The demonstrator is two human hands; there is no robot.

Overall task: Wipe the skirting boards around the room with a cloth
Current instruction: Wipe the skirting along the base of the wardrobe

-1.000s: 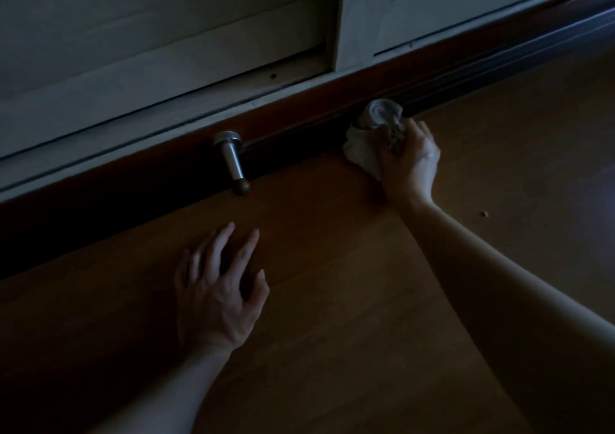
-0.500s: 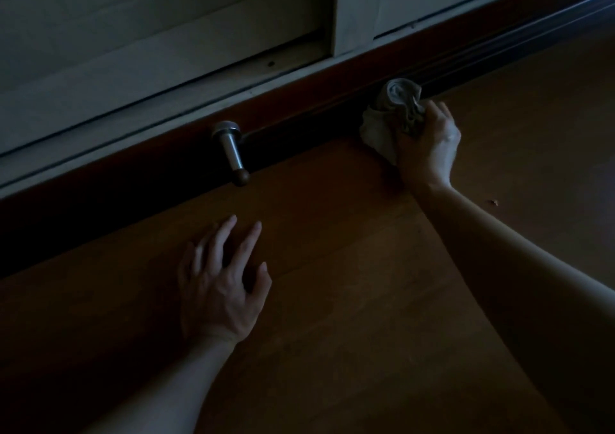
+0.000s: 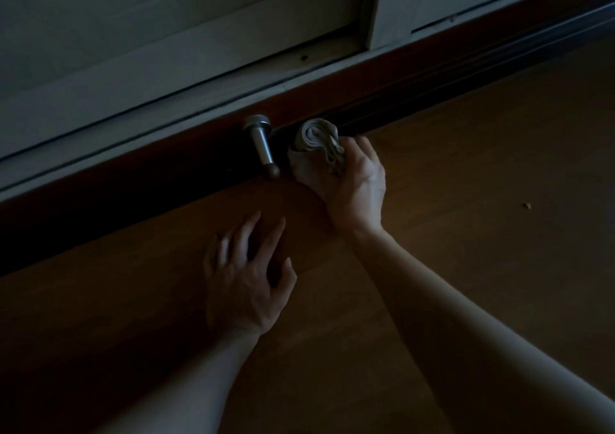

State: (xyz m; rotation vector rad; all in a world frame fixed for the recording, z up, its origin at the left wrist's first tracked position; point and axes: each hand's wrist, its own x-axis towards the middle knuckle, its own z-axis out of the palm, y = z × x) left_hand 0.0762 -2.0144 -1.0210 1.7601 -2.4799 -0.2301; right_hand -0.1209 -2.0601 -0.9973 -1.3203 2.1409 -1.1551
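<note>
- Lighting is dim; detail in the darker areas is limited.
- The skirting board (image 3: pixel 186 174) is a dark brown strip that runs diagonally across the view, where the wooden floor (image 3: pixel 466 250) meets the pale panelling (image 3: pixel 166 51) above.
- The cloth (image 3: pixel 316 144) is a light grey, bunched wad. It sits against the lower face of the skirting board near the middle of the view, with its bottom edge down at floor level.
- The right hand (image 3: pixel 357 184) grips the cloth from its right side. The fingers are curled over the wad and clamped on it, and the arm reaches in from the lower right.
- A metal door stop (image 3: pixel 263 147) with a dark rubber tip projects from the skirting board just left of the cloth. Whether cloth and stop touch cannot be told.
- The left hand (image 3: pixel 246 280) rests on the floor in front of the skirting board, clear of it. Its fingers are spread apart with the tips on the boards, and it holds nothing.
- The left hand lies near the right wrist but apart from it.
- One small pale speck (image 3: pixel 526 205) lies on the floor well to the right of the right hand.
</note>
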